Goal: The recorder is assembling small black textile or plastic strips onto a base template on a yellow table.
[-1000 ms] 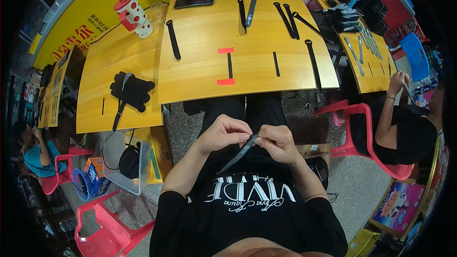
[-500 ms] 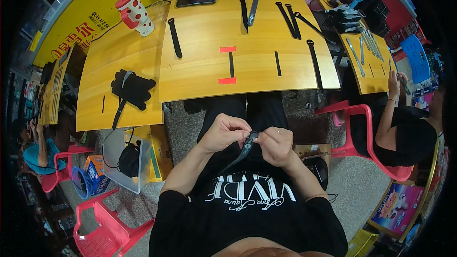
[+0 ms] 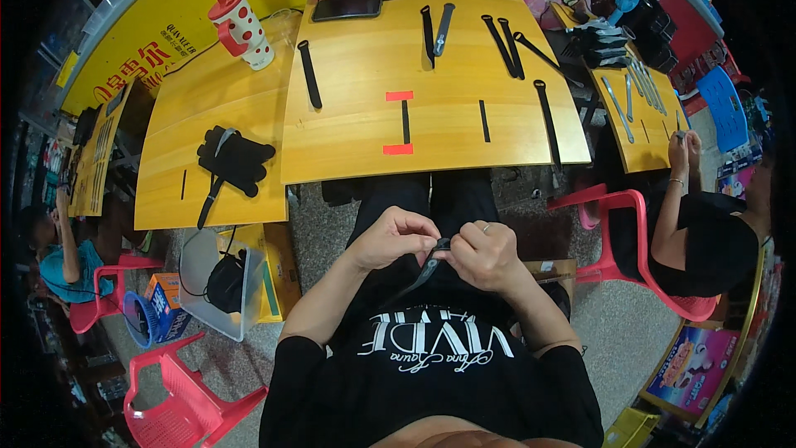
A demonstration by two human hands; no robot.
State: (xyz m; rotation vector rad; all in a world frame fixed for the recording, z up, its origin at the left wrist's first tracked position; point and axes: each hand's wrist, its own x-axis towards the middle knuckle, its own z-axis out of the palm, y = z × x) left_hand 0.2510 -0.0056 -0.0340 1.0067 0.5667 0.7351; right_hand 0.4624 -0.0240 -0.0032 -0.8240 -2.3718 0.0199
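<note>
One dark strap (image 3: 421,278), flat, narrow, flexible; held in front of me, short of the yellow wood-grained table (image 3: 348,145).
From the left: black gloves (image 3: 236,162), soft fabric, heaped, seemingly placed aside to leave working room; one loop-ended black strap (image 3: 310,76), lying flat; my left hand (image 3: 396,236), thumb and forefinger pinching the dark strap near its upper end, tail hanging free; two red tape strips (image 3: 399,96), probably marking the ends of the thin black bar (image 3: 405,122) between them; my right hand (image 3: 482,255), fingers curled, pinching the same end, presumably to steady it, exact fingertip contact hidden; three slender black straps (image 3: 512,48), loops facing away, apparently laid within reach.
</note>
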